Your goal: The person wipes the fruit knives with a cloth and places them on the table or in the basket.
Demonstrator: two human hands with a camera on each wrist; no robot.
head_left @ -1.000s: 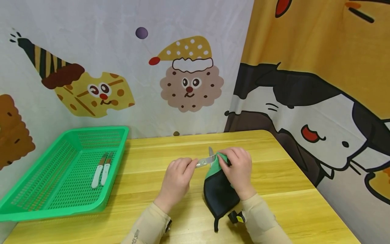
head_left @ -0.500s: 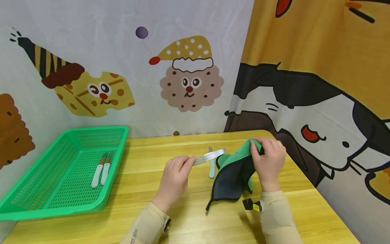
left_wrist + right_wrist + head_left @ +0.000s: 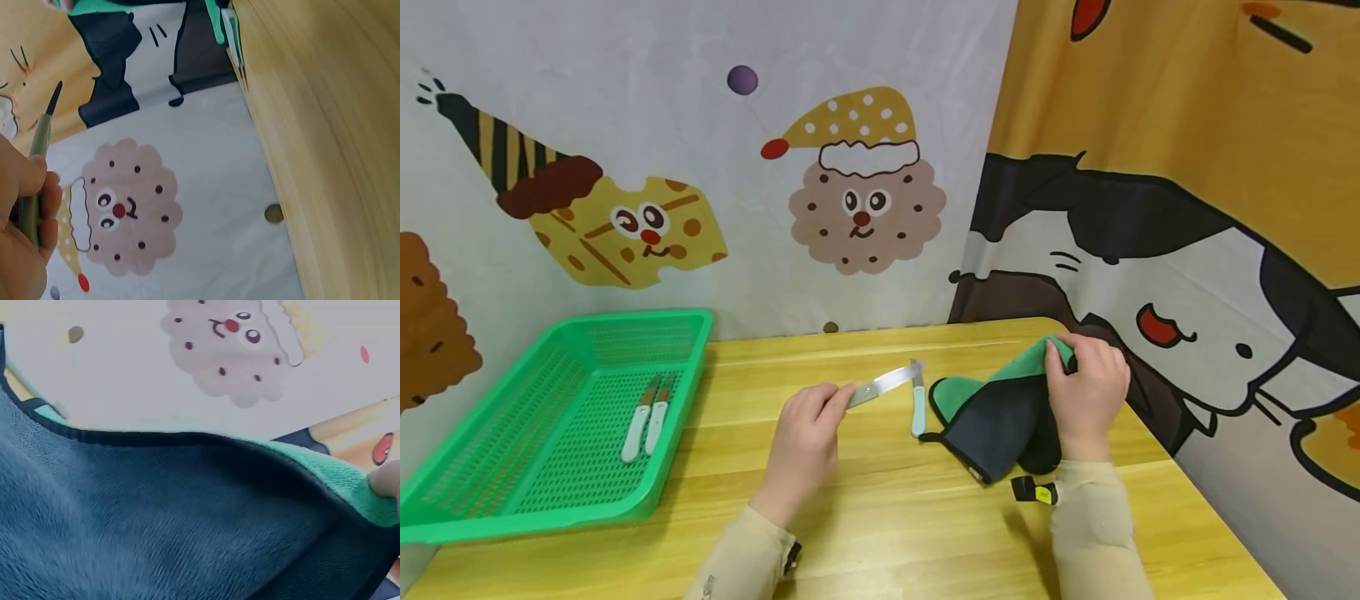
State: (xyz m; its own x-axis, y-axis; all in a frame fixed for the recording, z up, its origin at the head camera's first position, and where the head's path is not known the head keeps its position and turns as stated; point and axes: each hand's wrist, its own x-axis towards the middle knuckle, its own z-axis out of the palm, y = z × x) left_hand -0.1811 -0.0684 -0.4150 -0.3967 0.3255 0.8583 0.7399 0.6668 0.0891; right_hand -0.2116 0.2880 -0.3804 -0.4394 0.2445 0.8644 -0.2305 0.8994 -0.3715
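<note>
My left hand grips a small knife by its pale green handle, the blade pointing right and away from me. In the left wrist view the fingers curl round the knife handle. My right hand pinches a corner of a two-sided cloth, green on one face and dark blue-grey on the other, with black edging. The cloth hangs in folds, its lower part at the tabletop. Between the hands, a second knife with a pale blue handle lies on the table, its blade tip overlapped by the held blade.
A green perforated basket stands on the left of the wooden table. Inside it, two white-handled knives lie side by side. A printed curtain hangs behind the table and along its right side.
The cloth has come off the held blade. My right hand has moved right with it, and the cloth has unfolded. My left hand has drawn slightly left, still holding the knife.
</note>
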